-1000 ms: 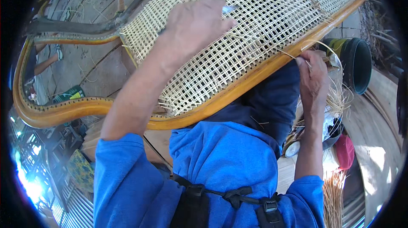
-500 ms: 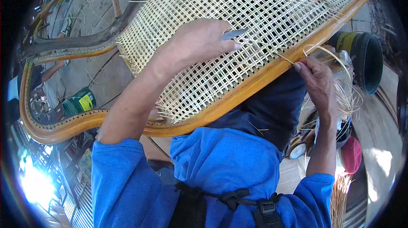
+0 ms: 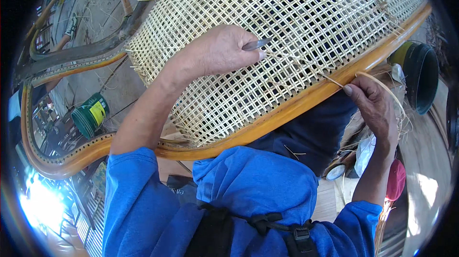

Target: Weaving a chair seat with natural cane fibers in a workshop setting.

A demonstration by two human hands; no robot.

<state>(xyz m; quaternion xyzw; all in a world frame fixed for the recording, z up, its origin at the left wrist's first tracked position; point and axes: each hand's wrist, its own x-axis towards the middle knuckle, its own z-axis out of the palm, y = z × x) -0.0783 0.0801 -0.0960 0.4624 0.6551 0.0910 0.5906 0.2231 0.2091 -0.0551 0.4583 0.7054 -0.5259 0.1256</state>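
A woven cane panel (image 3: 229, 108) in an open lattice fills a curved, varnished wooden furniture frame (image 3: 291, 106) lying across my lap. My left hand (image 3: 222, 49) is closed over the middle of the weave, gripping a small knife; its grey blade (image 3: 257, 44) points right, and its handle is hidden in the fist. Just past the front rail, my right hand (image 3: 373, 96) pinches a thin cane strand (image 3: 332, 81). The strand runs taut from the panel's edge over the rail to my fingertips. A longer pale loop (image 3: 385, 87) curves out beyond this hand.
At the right stands a dark bucket (image 3: 423, 77); a green bucket (image 3: 91, 116) with a yellow label sits at the left. A red rounded object (image 3: 396, 180) lies near my right forearm. Holes line the frame's curved left arm (image 3: 62, 163). Cane scraps litter the wooden floor (image 3: 103, 5).
My right hand has moved outward to the right and slightly down with the strand. My left hand and the knife have shifted slightly left. The view has shifted a little.
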